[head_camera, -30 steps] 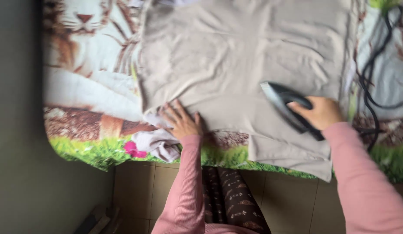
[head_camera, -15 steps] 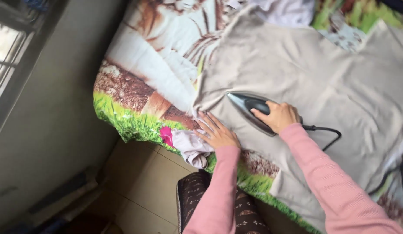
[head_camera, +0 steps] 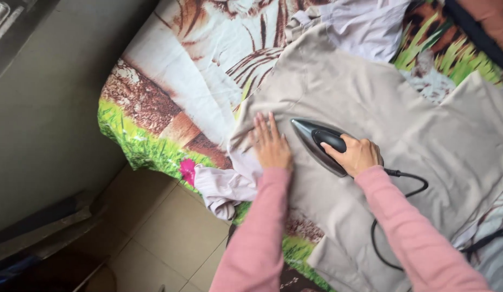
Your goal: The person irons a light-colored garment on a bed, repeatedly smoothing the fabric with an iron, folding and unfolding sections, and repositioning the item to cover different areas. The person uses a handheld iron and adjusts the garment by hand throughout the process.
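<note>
A beige garment (head_camera: 381,113) lies spread over a bed covered by a tiger-print blanket (head_camera: 175,81). My right hand (head_camera: 358,154) grips the handle of a dark clothes iron (head_camera: 316,140), whose soleplate rests on the garment with its tip pointing up and left. My left hand (head_camera: 270,143) lies flat with fingers spread on the garment's edge, just left of the iron. Both arms wear pink sleeves. The iron's black cord (head_camera: 392,216) loops across the cloth beside my right forearm.
A pale lilac cloth (head_camera: 221,186) hangs over the bed's near edge below my left hand; another pale cloth (head_camera: 365,24) lies at the top. A grey wall (head_camera: 51,108) is on the left, tiled floor (head_camera: 170,238) below, dark objects at bottom left.
My left hand moved up from the bed's edge onto the garment beside the iron. The iron shifted a little with my right hand still on it. The view moved slightly.
</note>
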